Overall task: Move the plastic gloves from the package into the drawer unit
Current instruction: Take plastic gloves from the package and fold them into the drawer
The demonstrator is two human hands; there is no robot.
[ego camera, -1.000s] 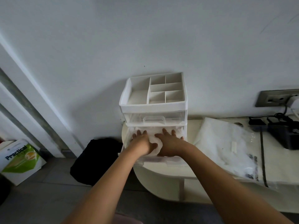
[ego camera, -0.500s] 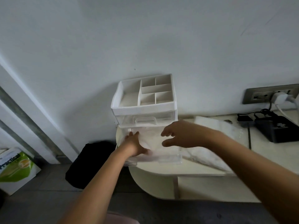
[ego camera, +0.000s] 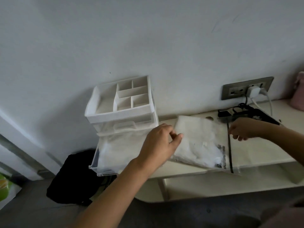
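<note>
Left hand (ego camera: 162,142): fingers curled, thumb tip on forefinger at the package (ego camera: 202,142) left edge; can't tell if film is between them. Open drawer (ego camera: 111,155) overhangs the table (ego camera: 263,153) edge and holds plastic gloves (ego camera: 118,148); the left wrist hides its right side. More in the package, flat just right of the drawer unit (ego camera: 121,111). Right hand (ego camera: 245,130) pinches the package mouth at the black seal strip (ego camera: 229,145). Bare tabletop right of it; cables (ego camera: 238,109) behind.

We cannot tell whether the left hand (ego camera: 162,142) or right hand (ego camera: 245,131) grips the package (ego camera: 202,142); its print is too small to read. The left hand hides the right corner of the drawer (ego camera: 105,172). The right edge cuts off a pink thing (ego camera: 298,101).
</note>
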